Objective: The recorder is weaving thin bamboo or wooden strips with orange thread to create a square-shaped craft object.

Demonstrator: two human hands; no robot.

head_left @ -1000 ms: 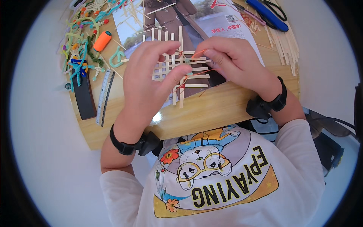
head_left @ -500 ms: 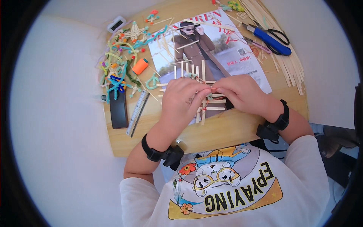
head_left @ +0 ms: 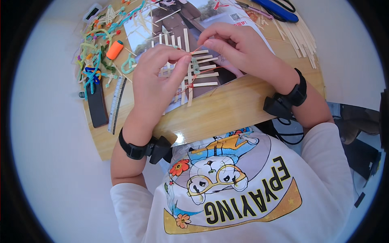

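A lattice of thin wooden sticks [head_left: 208, 75] lies on a magazine [head_left: 170, 106], with orange thread and a fuzzy pale-green pipe cleaner [head_left: 196, 67] around some crossings. Over its left part is my left hand [head_left: 158, 79], thumb and forefinger pinched together on an orange thread [head_left: 195, 50]. My right hand [head_left: 237, 50] is above the lattice's upper right, its thumb and forefinger closed on the same thread. A short length of it runs between the two hands. The left hand hides part of the lattice.
At the left are a pile of colourful pipe cleaners [head_left: 97, 44], an orange thread spool [head_left: 114, 50], a clear ruler [head_left: 116, 104] and a dark phone [head_left: 96, 106]. Blue-handled pliers [head_left: 279, 11] and many loose wooden sticks [head_left: 300, 42] lie at the upper right.
My hands have drawn apart, the right one moving up and right of the left, with thread now spanning the gap. The whole view has shifted, so the table appears further up and left.
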